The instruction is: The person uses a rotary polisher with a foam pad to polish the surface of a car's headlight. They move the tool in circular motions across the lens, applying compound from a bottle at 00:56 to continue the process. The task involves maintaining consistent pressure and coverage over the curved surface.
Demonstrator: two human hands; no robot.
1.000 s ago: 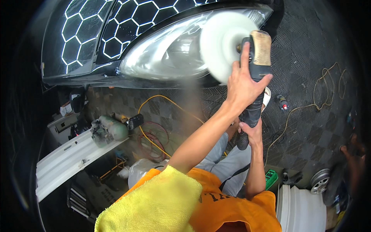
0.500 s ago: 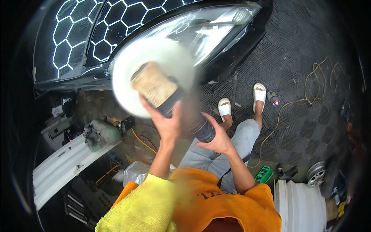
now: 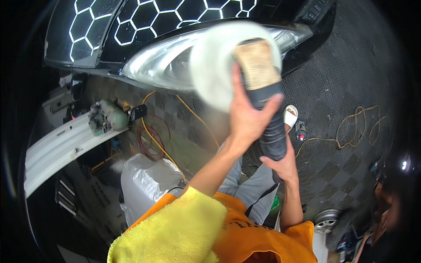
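While the black car body (image 3: 144, 26) is filling the upper part of the frame with hexagon light reflections on its paint, the clear headlight (image 3: 166, 65) is sitting just below it at upper centre, and that lens looks like the surface being worked. Over its right half, the white polishing pad (image 3: 215, 65) is blurring, so it is probably spinning; keeping it flat to the lens and moving evenly would likely avoid heating one spot. Behind the pad, the dark polisher (image 3: 267, 118) is running down toward centre right. At centre, the left hand (image 3: 247, 116) is wrapping its fingers around the machine's head, while lower down the right hand (image 3: 285, 164) is clenching the handle. At lower centre, a yellow cloth (image 3: 175, 232) is lying over the person's shoulder.
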